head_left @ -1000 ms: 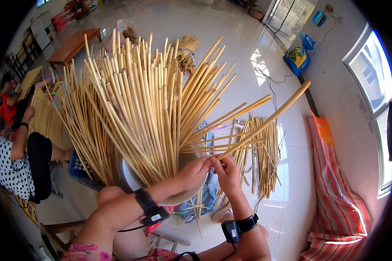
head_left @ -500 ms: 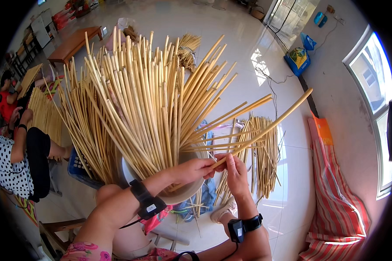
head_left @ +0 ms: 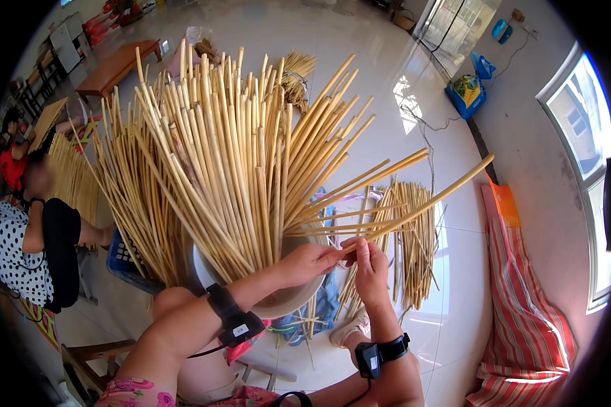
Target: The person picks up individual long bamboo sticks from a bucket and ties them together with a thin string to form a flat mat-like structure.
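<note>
A long tan stalk (head_left: 428, 207) was pinched by the left hand (head_left: 311, 263) and right hand (head_left: 371, 271), angled toward two o'clock; at ten o'clock, more stalks (head_left: 217, 156) were held in a pale tub (head_left: 292, 304).

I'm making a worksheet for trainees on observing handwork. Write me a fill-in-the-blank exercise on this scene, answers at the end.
1. The long stalk held by the left hand and right hand points toward the picture's upper ____.
2. The plastic basket left of the pale basin is ____.
3. The cloth at the picture's far right is patterned with ____.
4. The wrist straps are both ____.

Missing words: right; blue; stripes; black.
</note>
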A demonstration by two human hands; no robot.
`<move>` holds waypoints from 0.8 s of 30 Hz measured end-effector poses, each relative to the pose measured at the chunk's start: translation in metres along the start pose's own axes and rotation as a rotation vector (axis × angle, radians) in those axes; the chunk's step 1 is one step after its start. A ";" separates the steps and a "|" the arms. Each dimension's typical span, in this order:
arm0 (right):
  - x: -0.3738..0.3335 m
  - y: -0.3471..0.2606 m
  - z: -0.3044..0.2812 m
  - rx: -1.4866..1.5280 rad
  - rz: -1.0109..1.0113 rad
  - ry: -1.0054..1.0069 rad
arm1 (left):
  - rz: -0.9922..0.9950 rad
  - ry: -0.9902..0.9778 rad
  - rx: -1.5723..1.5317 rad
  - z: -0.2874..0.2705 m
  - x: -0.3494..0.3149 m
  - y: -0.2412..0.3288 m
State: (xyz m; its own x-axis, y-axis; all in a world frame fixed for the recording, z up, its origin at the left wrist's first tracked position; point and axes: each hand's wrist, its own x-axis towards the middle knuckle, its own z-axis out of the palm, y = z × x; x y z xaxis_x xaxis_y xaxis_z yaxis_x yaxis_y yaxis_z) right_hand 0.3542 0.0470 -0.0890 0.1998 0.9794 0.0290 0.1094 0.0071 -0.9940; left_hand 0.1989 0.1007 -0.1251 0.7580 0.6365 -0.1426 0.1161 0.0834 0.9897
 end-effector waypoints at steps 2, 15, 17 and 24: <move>0.003 -0.007 -0.014 0.042 -0.051 0.181 | 0.041 -0.016 0.193 -0.002 -0.008 -0.006; 0.013 -0.017 -0.063 0.066 -0.070 0.609 | -0.074 -0.116 0.725 -0.013 -0.035 -0.005; 0.015 -0.009 -0.059 0.048 -0.065 0.597 | -0.143 -0.109 0.732 -0.018 -0.029 -0.013; 0.014 -0.015 -0.048 -0.095 -0.208 0.551 | -0.222 0.012 0.879 -0.044 -0.009 -0.126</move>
State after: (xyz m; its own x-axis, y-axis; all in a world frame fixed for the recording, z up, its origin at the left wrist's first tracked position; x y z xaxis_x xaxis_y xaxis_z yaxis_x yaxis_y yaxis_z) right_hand 0.4019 0.0507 -0.0691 0.6375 0.7105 0.2978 0.2820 0.1445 -0.9485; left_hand 0.1496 0.1185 -0.2478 0.6538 0.6837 -0.3242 0.7104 -0.4071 0.5742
